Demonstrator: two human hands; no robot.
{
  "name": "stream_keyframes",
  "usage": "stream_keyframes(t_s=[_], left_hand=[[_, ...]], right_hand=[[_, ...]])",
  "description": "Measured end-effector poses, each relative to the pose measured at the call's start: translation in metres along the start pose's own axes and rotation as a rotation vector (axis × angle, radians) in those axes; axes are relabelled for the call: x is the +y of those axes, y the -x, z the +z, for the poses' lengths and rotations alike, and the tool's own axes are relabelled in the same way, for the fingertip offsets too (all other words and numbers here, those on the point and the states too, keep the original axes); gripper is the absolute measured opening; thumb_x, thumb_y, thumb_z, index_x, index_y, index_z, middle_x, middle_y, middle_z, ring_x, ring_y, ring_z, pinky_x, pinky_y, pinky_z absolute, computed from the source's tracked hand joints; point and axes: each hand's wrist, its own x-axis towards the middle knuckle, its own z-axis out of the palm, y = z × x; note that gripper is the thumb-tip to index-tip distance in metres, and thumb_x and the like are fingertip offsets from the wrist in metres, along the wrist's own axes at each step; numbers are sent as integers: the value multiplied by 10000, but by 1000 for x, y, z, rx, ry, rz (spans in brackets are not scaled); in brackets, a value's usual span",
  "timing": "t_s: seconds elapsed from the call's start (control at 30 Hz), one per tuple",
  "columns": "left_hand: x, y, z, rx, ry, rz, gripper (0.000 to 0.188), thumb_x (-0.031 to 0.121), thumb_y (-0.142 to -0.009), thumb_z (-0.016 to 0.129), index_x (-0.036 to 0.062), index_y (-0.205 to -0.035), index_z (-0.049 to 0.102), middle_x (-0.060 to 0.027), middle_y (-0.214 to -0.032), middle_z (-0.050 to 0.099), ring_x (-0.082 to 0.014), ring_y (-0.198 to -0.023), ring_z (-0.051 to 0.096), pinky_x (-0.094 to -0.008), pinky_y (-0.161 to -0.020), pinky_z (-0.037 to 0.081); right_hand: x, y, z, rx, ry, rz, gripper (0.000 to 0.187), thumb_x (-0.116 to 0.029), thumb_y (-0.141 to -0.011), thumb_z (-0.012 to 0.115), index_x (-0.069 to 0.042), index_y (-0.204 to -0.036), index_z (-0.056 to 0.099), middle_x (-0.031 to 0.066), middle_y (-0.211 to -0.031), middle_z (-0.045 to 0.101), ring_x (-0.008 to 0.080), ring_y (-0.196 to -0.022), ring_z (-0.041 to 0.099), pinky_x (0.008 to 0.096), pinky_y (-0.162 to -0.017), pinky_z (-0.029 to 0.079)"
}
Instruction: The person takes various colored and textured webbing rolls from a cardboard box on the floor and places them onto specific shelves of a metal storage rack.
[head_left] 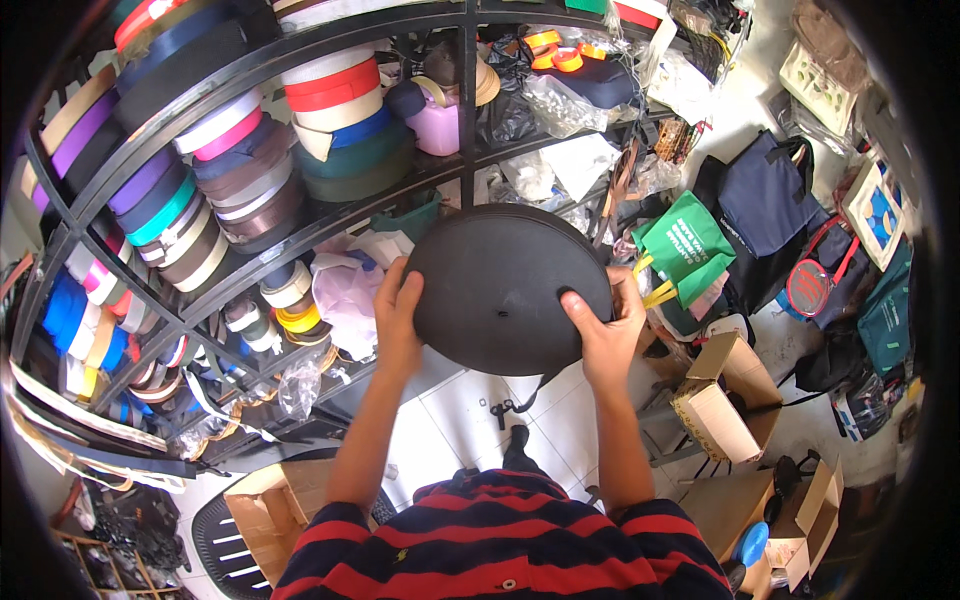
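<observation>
A large, flat, round roll of black webbing is held up in front of me between both hands. At its left rim my left hand grips the edge, thumb on the flat face. My right hand holds the right rim, its thumb pressed on the face and the fingers behind. A small hole shows near the roll's middle. From the lower right of the rim a loose strap end hangs down. The roll hides part of the shelf behind it, and most of my fingertips are out of sight.
A dark metal rack with several stacks of coloured webbing rolls fills the left and front. Bags, among them a green bag, lie at right. Open cardboard boxes stand to the right, another box on a black chair at lower left.
</observation>
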Motion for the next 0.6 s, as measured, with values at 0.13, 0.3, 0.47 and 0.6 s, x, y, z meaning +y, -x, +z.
stream_keyframes(t_s=[0.13,0.3,0.47,0.6], left_hand=[[42,-28,-7,-389,-464,271,441,303,-776,731,15,-1068,567,-71,-944,627,-161,-853,586,-295,-763,445],[90,-35,35,-771,-916,339,418,230,-703,778,36,-1033,610,-102,-908,658,-224,-820,640,-305,-717,468],[87,-37,16,-643,-905,394,331,164,-694,779,13,-955,642,-98,-826,669,-233,-731,651,-293,-657,475],[100,-32,10,-546,-939,384,339,116,-678,783,-16,-954,638,-131,-874,671,-224,-739,653,-284,-690,485]], right_hand=[[-7,-10,3,-161,243,-184,333,-115,-677,825,-3,-877,584,62,-750,661,101,-665,618,250,-626,499],[-16,-13,17,-402,370,-251,355,-184,-665,840,-25,-872,600,110,-717,662,117,-629,641,273,-573,497],[-39,-34,-4,-496,515,-309,356,-183,-672,807,21,-855,580,108,-761,575,250,-666,562,313,-606,449],[-33,-43,-33,-583,281,-62,214,-128,-922,564,9,-758,542,35,-677,577,87,-609,493,246,-568,401]])
